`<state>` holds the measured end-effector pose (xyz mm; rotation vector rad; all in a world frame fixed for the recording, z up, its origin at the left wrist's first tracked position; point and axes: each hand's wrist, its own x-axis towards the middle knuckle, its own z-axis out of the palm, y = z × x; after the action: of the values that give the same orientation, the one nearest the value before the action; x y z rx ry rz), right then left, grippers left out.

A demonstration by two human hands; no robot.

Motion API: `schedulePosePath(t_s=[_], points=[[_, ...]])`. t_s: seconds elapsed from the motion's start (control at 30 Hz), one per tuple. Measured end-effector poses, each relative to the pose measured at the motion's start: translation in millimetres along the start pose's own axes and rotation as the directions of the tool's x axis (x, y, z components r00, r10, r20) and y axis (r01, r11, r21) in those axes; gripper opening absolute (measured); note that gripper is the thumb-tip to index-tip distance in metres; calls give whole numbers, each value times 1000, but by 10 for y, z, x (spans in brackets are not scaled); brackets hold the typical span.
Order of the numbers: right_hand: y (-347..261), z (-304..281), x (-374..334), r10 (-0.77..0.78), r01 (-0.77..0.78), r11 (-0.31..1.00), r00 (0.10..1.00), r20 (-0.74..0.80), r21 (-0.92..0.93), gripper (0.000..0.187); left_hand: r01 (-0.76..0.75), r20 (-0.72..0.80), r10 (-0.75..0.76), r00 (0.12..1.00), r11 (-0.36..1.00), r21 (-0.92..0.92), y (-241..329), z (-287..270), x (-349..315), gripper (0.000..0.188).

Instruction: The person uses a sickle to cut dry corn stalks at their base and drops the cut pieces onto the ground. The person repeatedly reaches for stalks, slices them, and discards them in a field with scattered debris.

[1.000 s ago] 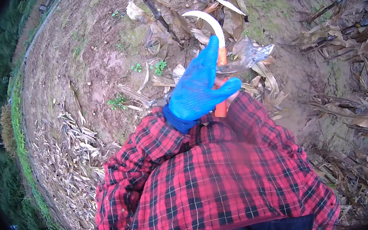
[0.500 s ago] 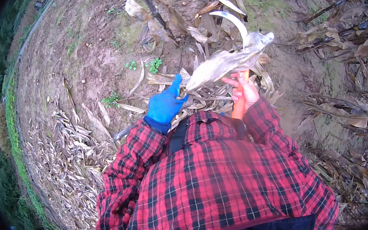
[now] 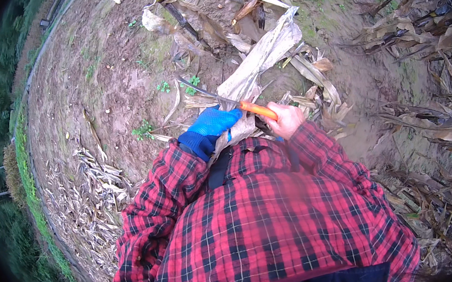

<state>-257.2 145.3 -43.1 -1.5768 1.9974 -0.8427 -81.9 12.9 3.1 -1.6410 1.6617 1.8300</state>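
Observation:
My left hand (image 3: 213, 123), in a blue glove, is closed around the lower end of a long, pale dried leaf (image 3: 261, 56) in front of my chest. The leaf slants up and away to the right. My bare right hand (image 3: 286, 118) grips the orange handle (image 3: 257, 109) of a sickle. Its thin curved blade (image 3: 203, 91) points left, just beyond the gloved hand, and crosses near the leaf's lower part. Whether the blade touches the leaf, I cannot tell. The gloved fingertips are partly hidden by the leaf.
A cut dark stalk (image 3: 184, 17) and another dry plant (image 3: 249, 4) stand ahead. Dry leaf litter (image 3: 82, 196) covers the ground at left, with withered plants (image 3: 431, 84) along the right. Small green weeds (image 3: 143, 130) grow in the soil. A grassy edge (image 3: 23, 164) runs far left.
The sickle has swung from pointing away to pointing left across my front. My left hand has moved right and closed on the dried leaf, which now slants further away from me.

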Motion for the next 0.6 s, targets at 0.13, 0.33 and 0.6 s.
schedulePosePath(t_s=[0.13, 0.33, 0.6], points=[[241, 324, 10, 93, -90, 993, 995, 29, -80, 15, 12, 74, 0, 997, 985, -171, 20, 150, -123, 38], [601, 657, -218, 105, -104, 993, 994, 15, -52, 11, 184, 321, 86, 943, 669, -720, -205, 374, -295, 33], [1283, 502, -658, 441, -432, 870, 897, -15, -236, 18, -135, 199, 189, 962, 956, -259, -21, -60, -962, 26]])
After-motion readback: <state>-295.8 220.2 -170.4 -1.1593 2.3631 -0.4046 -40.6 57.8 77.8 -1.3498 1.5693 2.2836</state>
